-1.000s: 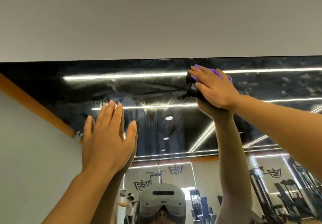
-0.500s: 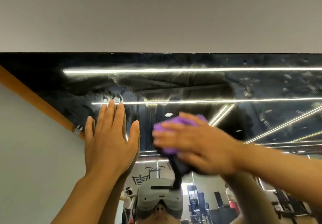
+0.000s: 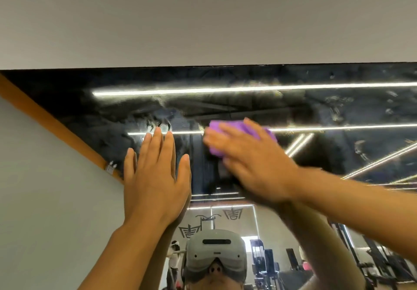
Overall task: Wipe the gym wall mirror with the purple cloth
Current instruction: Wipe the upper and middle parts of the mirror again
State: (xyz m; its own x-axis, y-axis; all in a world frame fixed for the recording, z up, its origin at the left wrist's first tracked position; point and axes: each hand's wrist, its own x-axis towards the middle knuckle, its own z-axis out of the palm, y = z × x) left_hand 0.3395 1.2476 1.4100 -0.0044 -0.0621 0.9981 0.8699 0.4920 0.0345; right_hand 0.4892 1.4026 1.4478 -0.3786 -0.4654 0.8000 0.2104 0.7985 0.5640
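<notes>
The right hand (image 3: 252, 161) pressed the purple cloth (image 3: 228, 133) flat against the mirror (image 3: 316, 109) near its top edge, fingers straight and close together over the wad. The left hand (image 3: 155, 177) lay open on the glass, fingers spread. The cloth looked soft and light — best held under a flat palm — while the smeared glass was probably slippery.
</notes>
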